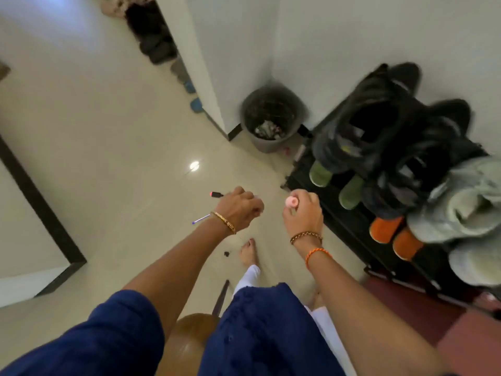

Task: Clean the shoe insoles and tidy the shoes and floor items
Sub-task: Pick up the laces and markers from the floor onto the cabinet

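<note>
Head cam: R hand fingers curled round small pink item; L hand curled, contents unclear.

dim indoor | glare spot on floor | motion blur | fisheye edges

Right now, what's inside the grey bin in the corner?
The grey bin holds crumpled litter, pale and dark scraps heaped at the bottom. The blur hides what each piece is, and anything under the heap is covered.
</note>
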